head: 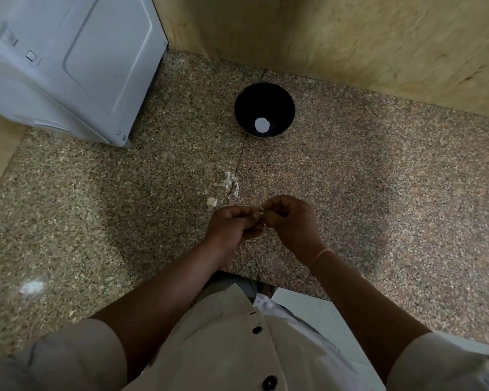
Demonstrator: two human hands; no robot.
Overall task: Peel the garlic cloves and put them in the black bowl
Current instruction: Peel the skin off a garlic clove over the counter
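Note:
My left hand (233, 224) and my right hand (291, 221) meet over the speckled granite counter (378, 193), fingertips together. Between them they pinch a small garlic clove (261, 215), mostly hidden by the fingers, with only a pale sliver showing. Loose white garlic skins (231, 183) lie on the counter just beyond the hands, and a small white piece (211, 201) lies left of them. The black bowl (264, 110) stands farther back, centre, with a white round spot (262, 125) at its bottom; I cannot tell whether that spot is garlic.
A white appliance (68, 60) stands at the back left of the counter. A yellowish stone wall (350, 38) runs behind the bowl. The counter's front edge (294, 289) is close to my body, with pale floor below it.

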